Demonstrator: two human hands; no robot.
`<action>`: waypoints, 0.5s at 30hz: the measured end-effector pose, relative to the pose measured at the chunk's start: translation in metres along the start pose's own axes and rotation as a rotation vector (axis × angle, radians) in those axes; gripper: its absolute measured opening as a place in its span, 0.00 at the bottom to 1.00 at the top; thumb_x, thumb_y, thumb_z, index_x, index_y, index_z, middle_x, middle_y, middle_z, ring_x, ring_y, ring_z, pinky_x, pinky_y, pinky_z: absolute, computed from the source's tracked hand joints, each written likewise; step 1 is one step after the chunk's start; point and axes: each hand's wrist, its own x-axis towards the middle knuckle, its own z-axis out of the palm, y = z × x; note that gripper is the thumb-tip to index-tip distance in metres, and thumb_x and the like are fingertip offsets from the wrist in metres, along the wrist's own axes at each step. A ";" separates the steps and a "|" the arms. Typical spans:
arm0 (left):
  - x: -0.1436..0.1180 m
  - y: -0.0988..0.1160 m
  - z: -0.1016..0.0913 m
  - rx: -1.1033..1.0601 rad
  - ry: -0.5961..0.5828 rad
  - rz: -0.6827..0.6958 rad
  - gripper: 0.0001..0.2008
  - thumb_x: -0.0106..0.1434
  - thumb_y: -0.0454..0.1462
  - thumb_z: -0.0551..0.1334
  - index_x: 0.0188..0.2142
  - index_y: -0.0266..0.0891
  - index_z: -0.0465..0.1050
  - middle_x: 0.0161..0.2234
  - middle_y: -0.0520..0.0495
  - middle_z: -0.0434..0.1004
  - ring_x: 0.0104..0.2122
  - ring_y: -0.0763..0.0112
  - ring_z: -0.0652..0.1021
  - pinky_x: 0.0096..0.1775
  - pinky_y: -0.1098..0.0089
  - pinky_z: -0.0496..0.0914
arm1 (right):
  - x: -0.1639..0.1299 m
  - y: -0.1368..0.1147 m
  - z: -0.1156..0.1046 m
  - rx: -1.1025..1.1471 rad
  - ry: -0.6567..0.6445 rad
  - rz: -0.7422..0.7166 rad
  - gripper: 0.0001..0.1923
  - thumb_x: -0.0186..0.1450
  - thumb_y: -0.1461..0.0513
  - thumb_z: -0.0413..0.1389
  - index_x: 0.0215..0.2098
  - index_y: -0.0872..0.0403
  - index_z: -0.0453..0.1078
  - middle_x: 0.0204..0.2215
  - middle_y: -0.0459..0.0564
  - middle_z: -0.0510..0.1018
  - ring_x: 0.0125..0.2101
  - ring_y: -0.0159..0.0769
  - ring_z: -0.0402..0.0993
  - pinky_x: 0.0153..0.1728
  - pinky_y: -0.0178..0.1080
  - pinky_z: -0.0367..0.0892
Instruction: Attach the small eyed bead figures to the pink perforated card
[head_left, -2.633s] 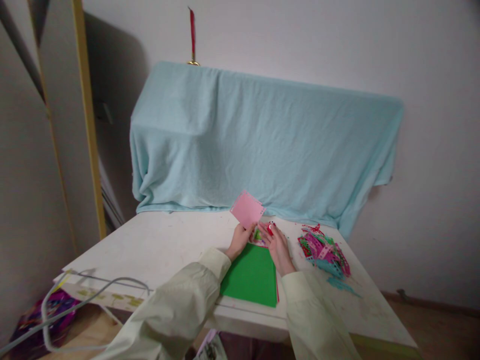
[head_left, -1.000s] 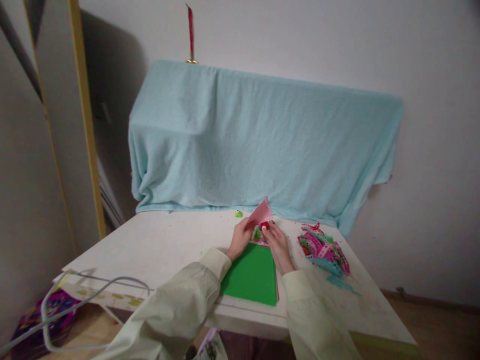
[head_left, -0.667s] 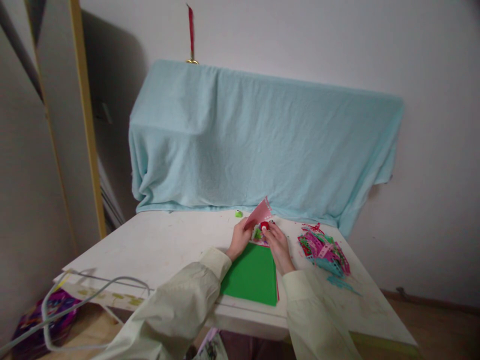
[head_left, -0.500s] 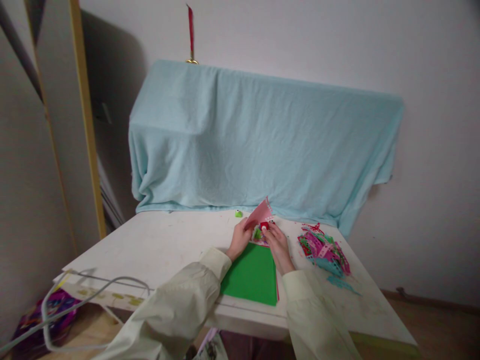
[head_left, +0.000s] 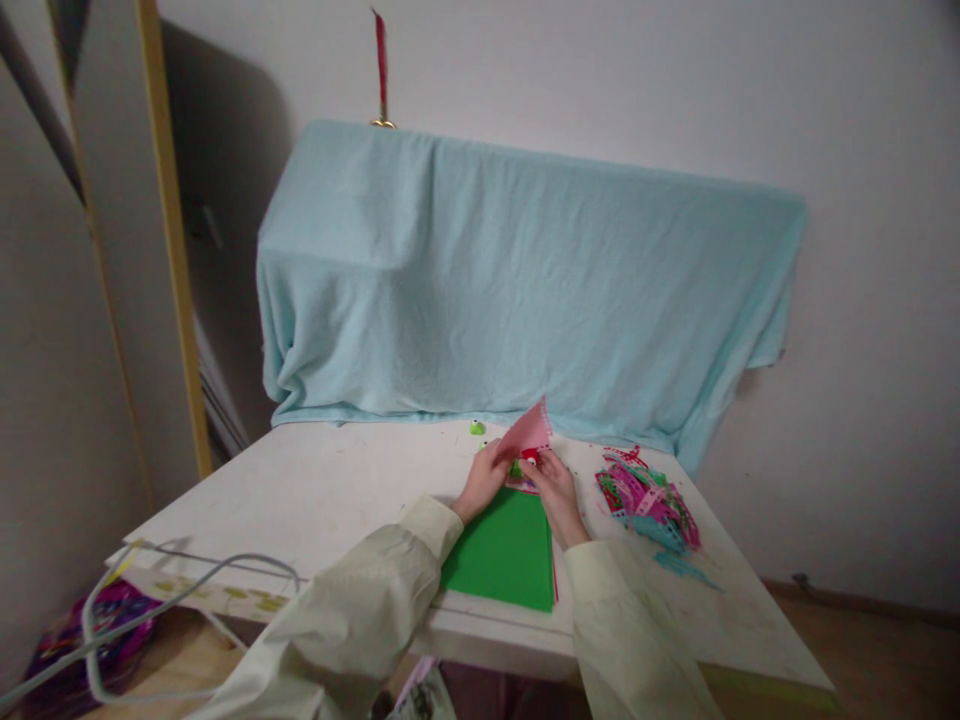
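My left hand (head_left: 480, 482) pinches a small pink paper sheet (head_left: 526, 433) by its lower corner and holds it tilted above the white table (head_left: 315, 490). My right hand (head_left: 555, 492) grips a small red craft punch (head_left: 531, 455) set against the pink sheet's edge. A green item (head_left: 515, 468) lies just under the two hands. Nearer to me, between my forearms, rests a stack of coloured paper with a green sheet (head_left: 504, 550) on top.
A heap of punched paper strips in pink, red, green and teal (head_left: 649, 500) lies right of my hands. A small green piece (head_left: 477, 428) sits at the table's back. A light blue cloth (head_left: 525, 290) drapes a bulky object behind. A grey cable (head_left: 150, 600) loops off the left corner.
The pink sheet was held up flat facing me, then turned edge-on and lowered onto the red punch. In the last half second it shifted slightly right.
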 end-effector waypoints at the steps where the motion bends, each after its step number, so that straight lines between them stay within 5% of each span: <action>1: 0.000 0.000 0.000 0.011 -0.016 0.022 0.12 0.55 0.31 0.54 0.35 0.37 0.75 0.32 0.47 0.77 0.35 0.66 0.73 0.40 0.68 0.67 | 0.001 0.002 -0.001 -0.008 0.007 0.002 0.20 0.46 0.60 0.68 0.36 0.53 0.71 0.34 0.47 0.79 0.36 0.37 0.75 0.40 0.39 0.70; 15: 0.002 -0.007 0.002 0.071 -0.065 0.155 0.11 0.55 0.29 0.53 0.34 0.37 0.73 0.33 0.47 0.73 0.36 0.67 0.71 0.41 0.69 0.64 | 0.008 0.009 -0.005 0.032 0.005 -0.015 0.16 0.48 0.60 0.68 0.33 0.53 0.71 0.33 0.47 0.79 0.36 0.36 0.75 0.42 0.40 0.68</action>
